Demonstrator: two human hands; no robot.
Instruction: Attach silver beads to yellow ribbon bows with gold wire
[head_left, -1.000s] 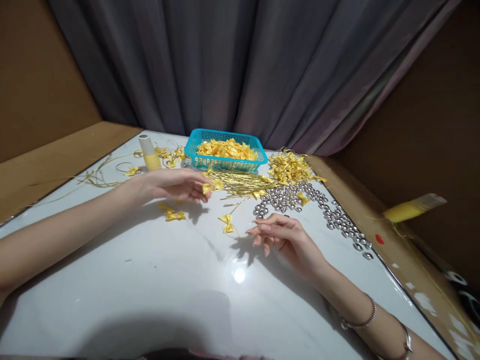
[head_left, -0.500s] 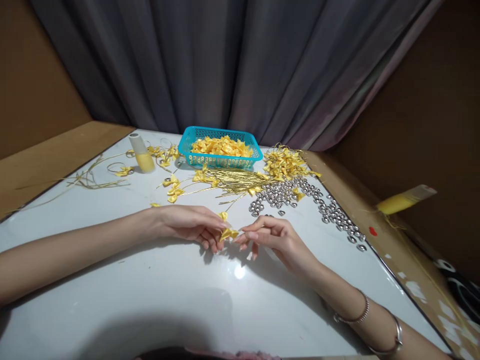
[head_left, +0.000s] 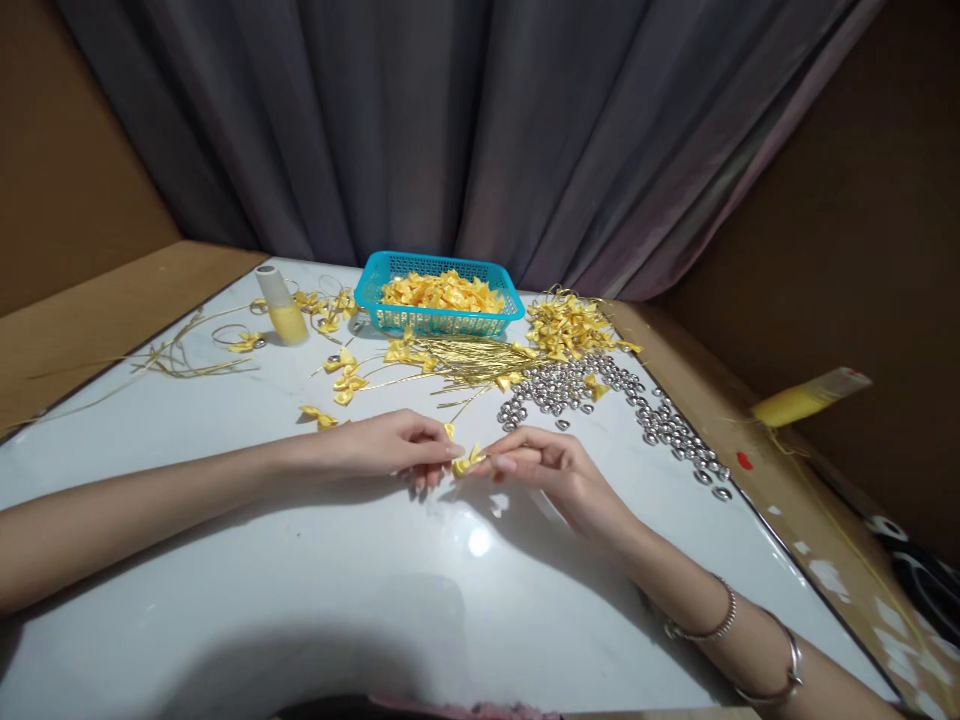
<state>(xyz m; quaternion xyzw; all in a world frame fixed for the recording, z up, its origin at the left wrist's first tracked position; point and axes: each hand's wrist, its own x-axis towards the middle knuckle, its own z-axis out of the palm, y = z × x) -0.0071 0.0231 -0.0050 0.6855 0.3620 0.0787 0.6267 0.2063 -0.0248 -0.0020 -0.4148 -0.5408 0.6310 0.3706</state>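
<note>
A small yellow ribbon bow (head_left: 466, 462) is pinched between my two hands, just above the white tabletop. My left hand (head_left: 420, 447) has its thumb and fingertips closed on the bow's left side. From the other side my right hand (head_left: 547, 467) grips it with thumb and forefinger. Another bit of yellow ribbon (head_left: 449, 431) shows just behind the left fingertips. A gold cord (head_left: 472, 402) runs on the table just beyond the hands. Near my left wrist lies a yellow bow (head_left: 321, 416).
Behind my hands are a bundle of gold cords (head_left: 472, 358), a blue basket (head_left: 439, 320) of yellow bows, a heap of bows (head_left: 570, 328) and scattered silver beads (head_left: 555, 388). A yellow-filled bottle (head_left: 286, 312) stands at left; a similar one (head_left: 810, 397) lies past the right edge.
My left hand has turned over, and its fingers have curled and closed on the bow. My right thumb and forefinger have come in against it. The bow has shifted slightly right.
</note>
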